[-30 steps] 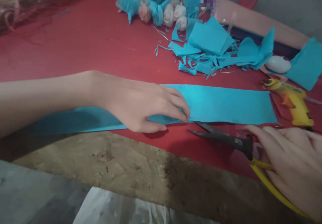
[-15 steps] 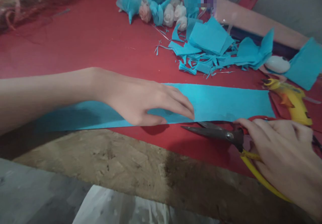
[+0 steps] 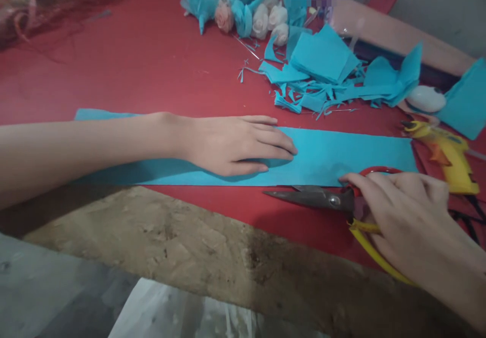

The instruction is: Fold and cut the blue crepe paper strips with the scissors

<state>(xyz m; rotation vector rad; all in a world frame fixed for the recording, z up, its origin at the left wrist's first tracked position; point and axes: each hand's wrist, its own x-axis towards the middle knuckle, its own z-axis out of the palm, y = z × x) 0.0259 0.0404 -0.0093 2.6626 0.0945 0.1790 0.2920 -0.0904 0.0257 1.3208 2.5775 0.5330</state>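
Observation:
A long strip of blue crepe-like paper (image 3: 334, 151) lies flat along the red table surface. My left hand (image 3: 243, 145) rests palm down on the strip, fingers stretched out to the right, and my forearm covers part of its left end. In my right hand (image 3: 402, 211) is a pair of scissors (image 3: 326, 199) with one red and one yellow handle. Their dark blades point left along the strip's near edge, slightly apart, with one blade partly under the paper. My right fingertips touch the paper near its right end.
Cut blue pieces and scraps (image 3: 322, 59) are heaped behind the strip. Farther back sit blue, white and pink fabric-like flowers (image 3: 243, 9). A yellow glue gun (image 3: 451, 151) lies at the right near a white oval object (image 3: 426, 98). The brown board edge (image 3: 182, 226) runs in front.
My left hand has flattened out on the strip, its fingers spread away from the near edge. The scissors have moved a little left along that edge with my right hand.

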